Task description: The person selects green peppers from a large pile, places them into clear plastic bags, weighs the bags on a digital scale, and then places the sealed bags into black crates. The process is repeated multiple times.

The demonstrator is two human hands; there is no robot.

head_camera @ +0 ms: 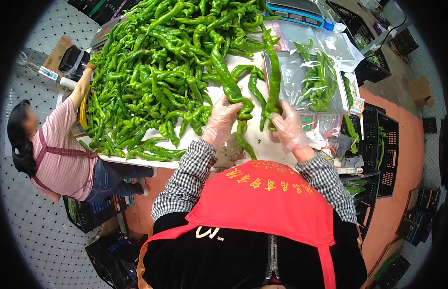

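My left hand (222, 119), in a clear plastic glove, grips the lower end of a long twisted green pepper (225, 74). My right hand (287, 124), gloved alike, pinches another long green pepper (273, 77) near its lower end. Both peppers point away from me over the white tabletop (258, 141). A large heap of green peppers (155, 68) covers the left and far part of the table. To the right of my right hand, a clear plastic bag with peppers (319, 83) lies on a weighing scale (307, 124) with lit green digits. Several loose peppers lie between and below my hands.
A co-worker (65, 148) stands at the table's left end, one arm reaching to the heap. A blue scale (296, 16) stands at the far right, near clear plastic bags (303, 34). Black plastic crates (388, 151) stand right of the table, others (97, 213) at lower left.
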